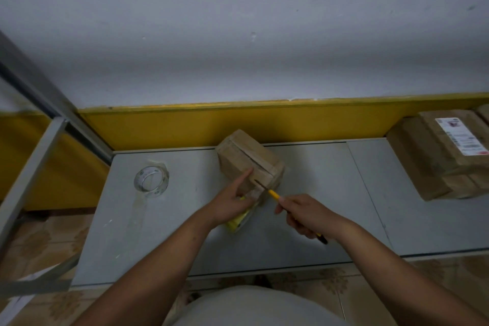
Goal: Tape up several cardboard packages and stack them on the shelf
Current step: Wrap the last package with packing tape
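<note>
On the shelf (304,230), left hand (229,202) pressed the box (246,156) — grip unclear. It looked light, stiff — take its sides. Right hand (304,213) clenched the knife (273,193).

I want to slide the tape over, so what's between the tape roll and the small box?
Only bare grey tabletop lies between the tape roll and the small box, in the head view.
</note>
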The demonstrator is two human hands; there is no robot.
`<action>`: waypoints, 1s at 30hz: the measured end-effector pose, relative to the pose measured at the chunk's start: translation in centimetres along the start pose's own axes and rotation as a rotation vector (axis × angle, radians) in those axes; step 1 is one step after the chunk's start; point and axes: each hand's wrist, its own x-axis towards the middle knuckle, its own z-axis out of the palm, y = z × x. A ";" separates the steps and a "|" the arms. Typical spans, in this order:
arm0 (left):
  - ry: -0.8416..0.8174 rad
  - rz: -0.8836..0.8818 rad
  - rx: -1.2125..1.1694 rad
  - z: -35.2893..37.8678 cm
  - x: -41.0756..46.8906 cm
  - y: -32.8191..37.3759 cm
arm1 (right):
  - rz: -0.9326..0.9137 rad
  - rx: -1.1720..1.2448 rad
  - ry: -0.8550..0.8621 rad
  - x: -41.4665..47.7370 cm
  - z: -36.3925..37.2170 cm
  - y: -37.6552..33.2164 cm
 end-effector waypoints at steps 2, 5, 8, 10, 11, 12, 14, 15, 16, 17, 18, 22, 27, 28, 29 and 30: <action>-0.015 0.003 -0.011 -0.2 -0.1 -0.1 | 0.034 -0.013 -0.015 0.0 0.4 -0.2; -0.025 0.014 -0.017 -0.4 -0.2 -0.1 | 0.080 -0.018 -0.045 0.1 1.0 -0.5; -0.023 0.032 0.004 -0.3 -0.1 -0.2 | 0.120 -0.039 -0.069 0.0 1.3 -1.2; -0.019 0.042 0.023 -0.3 0.2 -0.4 | 0.139 -0.066 -0.076 0.0 1.3 -1.8; -0.015 0.041 0.032 -0.3 0.3 -0.5 | 0.149 -0.078 -0.081 -0.1 1.3 -2.0; -0.012 0.034 0.039 -0.3 0.4 -0.6 | 0.159 -0.089 -0.086 -0.1 1.3 -2.3; -0.007 0.024 0.048 -0.3 0.5 -0.8 | 0.179 -0.112 -0.089 0.0 1.6 -3.0; -0.004 0.025 0.051 -0.3 0.6 -0.8 | 0.189 -0.121 -0.088 0.1 1.7 -3.3; 0.000 0.027 0.055 -0.2 0.6 -0.8 | 0.198 -0.130 -0.086 0.2 1.9 -3.7; 0.004 0.031 0.064 -0.2 0.7 -0.9 | 0.208 -0.139 -0.085 0.4 2.1 -4.0; 0.008 0.035 0.077 -0.2 0.8 -0.9 | 0.221 -0.149 -0.086 0.6 2.2 -4.3; 0.011 0.053 0.158 -0.6 1.0 -1.0 | 0.284 -0.186 -0.120 0.9 2.2 -4.1; -0.001 0.066 0.224 -1.5 0.7 -1.8 | 0.283 -0.435 -0.076 1.0 1.3 0.7; 0.002 0.075 0.244 -1.5 0.6 -2.0 | 0.239 -0.569 -0.034 1.2 1.2 1.9; -0.001 0.092 0.261 -1.4 0.6 -2.3 | 0.185 -0.693 0.017 1.4 1.2 3.4; -0.005 0.113 0.271 -1.3 0.6 -2.6 | 0.134 -0.786 0.074 1.6 1.0 4.8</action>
